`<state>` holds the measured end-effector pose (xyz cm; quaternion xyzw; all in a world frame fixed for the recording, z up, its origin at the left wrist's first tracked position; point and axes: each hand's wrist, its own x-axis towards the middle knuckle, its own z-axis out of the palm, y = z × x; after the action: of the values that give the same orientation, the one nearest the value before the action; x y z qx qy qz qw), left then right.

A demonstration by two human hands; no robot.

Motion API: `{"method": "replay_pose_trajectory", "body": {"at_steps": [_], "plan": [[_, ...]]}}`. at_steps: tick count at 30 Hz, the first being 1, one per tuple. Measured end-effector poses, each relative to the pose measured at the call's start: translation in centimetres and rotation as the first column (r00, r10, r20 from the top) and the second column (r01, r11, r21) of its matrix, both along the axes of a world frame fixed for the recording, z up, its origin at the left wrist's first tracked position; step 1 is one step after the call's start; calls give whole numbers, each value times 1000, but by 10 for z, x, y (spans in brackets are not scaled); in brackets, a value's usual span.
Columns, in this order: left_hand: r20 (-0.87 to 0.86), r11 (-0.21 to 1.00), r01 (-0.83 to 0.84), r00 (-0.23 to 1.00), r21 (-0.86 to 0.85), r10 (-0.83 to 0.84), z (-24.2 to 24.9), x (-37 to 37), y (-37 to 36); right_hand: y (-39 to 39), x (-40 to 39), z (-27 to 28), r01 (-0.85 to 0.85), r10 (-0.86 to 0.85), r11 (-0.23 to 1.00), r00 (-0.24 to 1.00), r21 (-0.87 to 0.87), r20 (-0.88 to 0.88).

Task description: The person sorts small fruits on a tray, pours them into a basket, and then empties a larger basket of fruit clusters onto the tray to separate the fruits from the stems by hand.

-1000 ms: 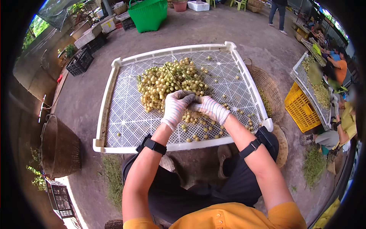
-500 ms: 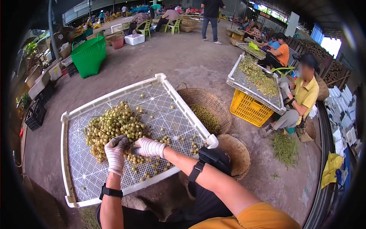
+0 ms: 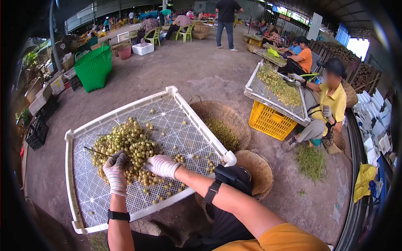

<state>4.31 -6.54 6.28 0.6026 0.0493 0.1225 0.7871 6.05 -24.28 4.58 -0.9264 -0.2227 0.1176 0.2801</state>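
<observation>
A white mesh tray (image 3: pixel 184 125) lies in front of me, tilted in view. Bunched round yellow-green fruits (image 3: pixel 125 140) are heaped on its left and middle part, with loose ones towards the right. My left hand (image 3: pixel 115 167), in a striped glove with grey fingertips, is closed on a dark stem (image 3: pixel 95 151) at the front of the heap. Just to its right, my right hand (image 3: pixel 162 165), gloved the same way, has its fingers pressed together at the fruits; what they grip is hidden.
Beyond the tray's right edge stand a wicker basket (image 3: pixel 236 121) of fruits and an emptier basket (image 3: pixel 261 171). A co-worker (image 3: pixel 335 98) sits at the right by another tray (image 3: pixel 255 90) on a yellow crate (image 3: pixel 272 121). A green basket (image 3: pixel 94 69) stands back left.
My hands have moved slightly apart, and a dark stem now sticks out left of my left hand. The co-worker at the right has drawn one hand back from the tray. The view has shifted slightly.
</observation>
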Motion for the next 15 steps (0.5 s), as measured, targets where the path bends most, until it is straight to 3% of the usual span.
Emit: {"method": "replay_pose_trajectory", "body": {"at_steps": [1, 5, 8, 9, 12, 13, 14, 15], "plan": [[-1, 1000, 0, 1000, 1, 0, 0, 2, -2, -2, -1, 8, 62, -70, 979, 997, -195, -37], [4, 997, -10, 1000, -83, 11, -3, 0, 5, -8, -6, 6, 141, -119, 973, 985, -183, 127], [29, 989, -4, 1000, -146, 8, 3, -5, -2, -5, 2, -2, 47, -49, 997, 999, 62, 23], [16, 990, 21, 1000, -136, -19, 2, -6, -4, -1, 5, -14, 1, 23, 947, 997, 320, -70], [20, 985, 60, 998, -160, -57, -1, -10, -22, 16, -5, -4, 216, 151, 686, 892, 695, -426], [42, 983, 85, 996, -160, -80, -2, -10, -26, 19, -9, -3, 344, 181, 564, 835, 751, -519], [17, 986, 84, 996, -143, -83, -3, -11, -29, 17, -6, -11, 429, 199, 526, 777, 734, -597], [-7, 988, 85, 996, -129, -86, -1, -14, -31, 14, -9, -4, 416, 255, 481, 775, 772, -577]]}}
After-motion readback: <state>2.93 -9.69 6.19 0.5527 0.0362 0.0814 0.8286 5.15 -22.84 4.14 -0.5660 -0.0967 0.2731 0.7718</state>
